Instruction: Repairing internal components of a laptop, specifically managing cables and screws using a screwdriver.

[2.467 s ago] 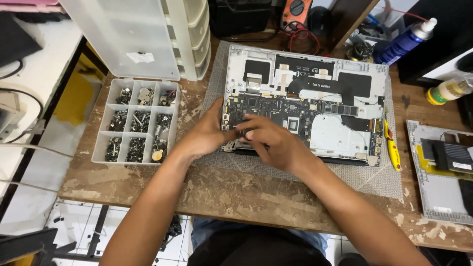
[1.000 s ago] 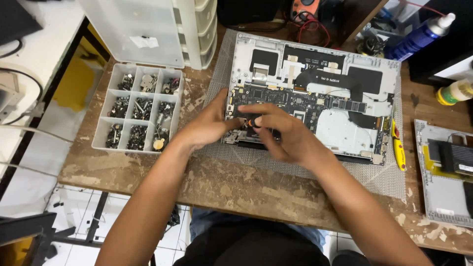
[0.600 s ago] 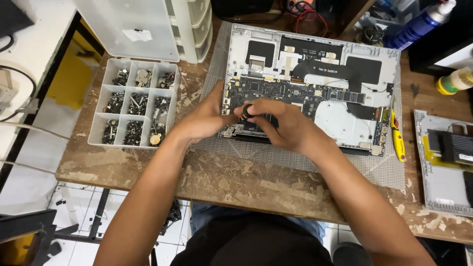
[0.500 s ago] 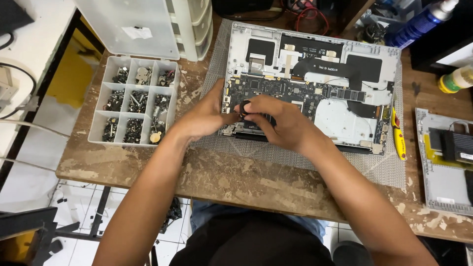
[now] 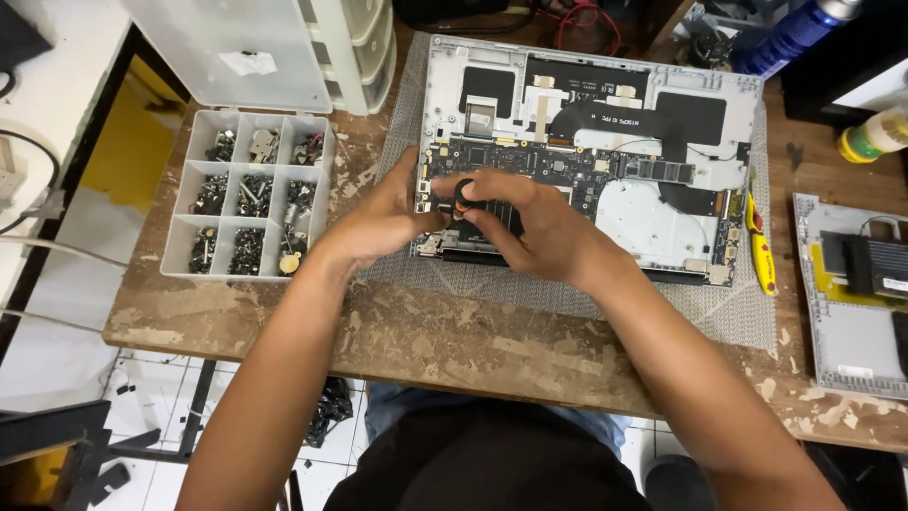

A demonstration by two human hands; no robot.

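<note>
Bench edge: the worn, paint-flecked wooden workbench (image 5: 445, 345) ends just toward the body from both wrists; a bare strip of wood lies between that edge and the fingers.
Mat: a grey woven work mat (image 5: 719, 308) shows beyond the right wrist and under the laptop.
Open room: left of the left fingers, a narrow gap of bare wood before the tray.
Tray: a clear plastic nine-compartment parts tray (image 5: 248, 197), well left of the fingers, holds dark and silvery screws and small fittings in each cell.
Laptop: an opened silver laptop chassis (image 5: 591, 151) with its dark circuit board exposed lies directly under the fingertips.
Knife: a yellow utility knife (image 5: 759, 244) lies beside the chassis, far right of the fingers.
Left hand (image 5: 383, 222): fingers loosely curled, thumb against the chassis's left edge; grasps nothing visible.
Right hand (image 5: 534, 227): fingers closed round a small black round-capped screwdriver (image 5: 463, 194), upright over the board.
</note>
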